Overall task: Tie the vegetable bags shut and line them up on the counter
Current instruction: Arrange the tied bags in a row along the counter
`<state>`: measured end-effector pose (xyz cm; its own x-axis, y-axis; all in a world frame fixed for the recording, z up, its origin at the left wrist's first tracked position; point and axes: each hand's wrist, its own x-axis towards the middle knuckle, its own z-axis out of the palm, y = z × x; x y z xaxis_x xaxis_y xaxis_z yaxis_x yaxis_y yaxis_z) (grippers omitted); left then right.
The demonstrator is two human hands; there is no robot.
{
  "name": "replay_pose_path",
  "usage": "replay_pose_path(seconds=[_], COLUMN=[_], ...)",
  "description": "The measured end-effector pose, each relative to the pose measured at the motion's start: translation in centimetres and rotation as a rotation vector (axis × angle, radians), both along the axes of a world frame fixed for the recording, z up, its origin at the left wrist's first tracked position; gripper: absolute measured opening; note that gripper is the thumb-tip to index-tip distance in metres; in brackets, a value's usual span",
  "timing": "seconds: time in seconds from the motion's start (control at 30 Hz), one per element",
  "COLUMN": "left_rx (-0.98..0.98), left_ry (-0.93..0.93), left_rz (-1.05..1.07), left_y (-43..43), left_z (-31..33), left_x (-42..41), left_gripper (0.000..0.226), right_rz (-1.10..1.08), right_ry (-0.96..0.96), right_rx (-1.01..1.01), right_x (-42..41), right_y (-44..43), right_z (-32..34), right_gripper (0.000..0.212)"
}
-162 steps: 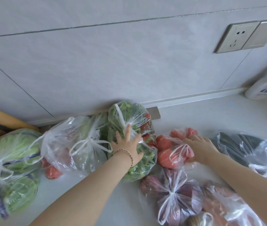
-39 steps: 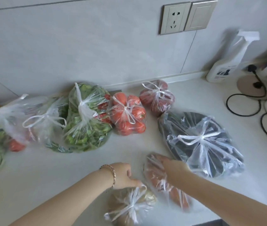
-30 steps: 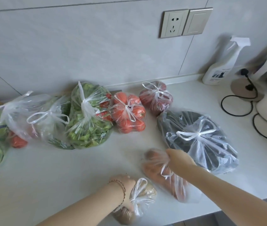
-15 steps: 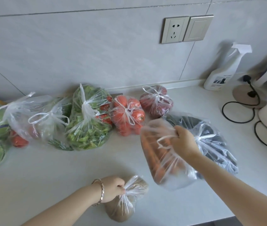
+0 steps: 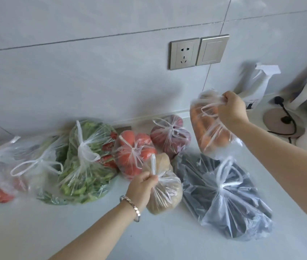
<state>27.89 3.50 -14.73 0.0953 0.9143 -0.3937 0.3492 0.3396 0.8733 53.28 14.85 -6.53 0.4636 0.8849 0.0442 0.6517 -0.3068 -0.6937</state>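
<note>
Since half a sec ago both held bags have gone up & back toward the wall: right hand (image 5: 231, 107) has carried the clear plastic bag of orange carrots (image 5: 212, 132) higher & further right. It now hangs in the air in front of the wall, just right of the knotted clear bag of purple-red onions (image 5: 169, 136) and above the far edge of the big clear plastic bag w/ dark contents (image 5: 224, 199). Meanwhile left hand (image 5: 141, 186) has brought the clear plastic bag of brown potatoes (image 5: 165, 192) in from the front of the white tabletop (image 5: 74, 231). It's now between the knotted clear bag of red tomatoes (image 5: 134, 154) and the dark bag, overlapping the tomato bag in view; can't tell if its base touches the tabletop. On the carrot bag, right hand's fingers are curled tight round the tied handles, fist at the bag's top right. That bag hangs w/ long axis steep, neck up, bottom down & a bit right, carrots lying along that line. On the potato bag, left hand pinches the gathered neck; a twisted plastic tail sticks straight up from the fist and the bag's body bulges down & right. Row by the wall hasn't shifted: knotted clear bag of green leaves (image 5: 87, 162), then tomatoes, then onions. White spray bottle (image 5: 257, 85) stands behind right hand, blurred.
</note>
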Motion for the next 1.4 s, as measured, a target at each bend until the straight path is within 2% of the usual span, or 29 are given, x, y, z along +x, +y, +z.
replay_pose_path(seconds=[0.17,0.27,0.4,0.53,0.57,0.67,0.7,0.73,0.8,0.87,0.9,0.97,1.2,1.4], left_rx=[0.030,0.010,-0.010,-0.033,-0.038,-0.058,-0.062,-0.059,-0.052,-0.041,-0.034,-0.025,-0.060,-0.090], left_ry=[0.042,0.076,0.098,0.113,0.116,0.111,0.115,0.117,0.115,0.111,0.118,0.138,0.142,0.147], left_rz=[-0.001,-0.002,-0.029,0.002,0.007,0.039,0.045,0.052,0.061,0.064,0.062,0.051,0.030,0.039], left_y=[2.6,3.9,4.9,5.6,5.7,5.7,5.5,5.6,5.4,5.2,5.2,4.7,3.5,3.3], left_z=[-0.7,-1.4,-1.9,-2.3,-2.4,-2.5,-2.5,-2.5,-2.5,-2.5,-2.6,-2.5,-2.4,-2.4], left_x=[2.8,3.4,3.6,4.1,4.2,4.2,4.1,4.0,3.8,3.7,3.7,3.7,4.5,5.6], left_gripper=[0.036,0.032,0.035,0.036,0.035,0.033,0.033,0.032,0.028,0.024,0.024,0.023,0.035,0.037], right_rz=[-0.030,-0.015,-0.034,0.076,0.121,0.218,0.259,0.321,0.460,0.514,0.507,0.466,0.395,0.287], right_ry=[0.030,0.082,0.176,0.244,0.217,-0.070,-0.162,-0.253,-0.424,-0.525,-0.567,-0.620,-0.438,-0.366], right_rx=[-0.115,-0.207,-0.226,-0.282,-0.290,-0.319,-0.352,-0.421,-0.714,-0.996,-1.054,-1.021,-0.875,-0.955], right_x=[3.2,3.5,3.5,3.1,2.7,0.5,-0.6,-1.7,-3.5,-4.1,-4.1,-4.0,-0.6,0.6], right_y=[3.9,5.2,5.6,4.8,4.1,0.4,-1.6,-3.4,-7.0,-9.5,-10.2,-11.4,-12.1,-11.7], right_z=[-3.8,-6.4,-8.6,-9.3,-9.4,-9.5,-9.4,-9.4,-9.7,-10.9,-11.6,-12.2,-11.2,-9.6], right_gripper=[0.031,0.031,0.034,0.039,0.038,0.033,0.042,0.062,0.101,0.110,0.104,0.084,0.030,0.028])
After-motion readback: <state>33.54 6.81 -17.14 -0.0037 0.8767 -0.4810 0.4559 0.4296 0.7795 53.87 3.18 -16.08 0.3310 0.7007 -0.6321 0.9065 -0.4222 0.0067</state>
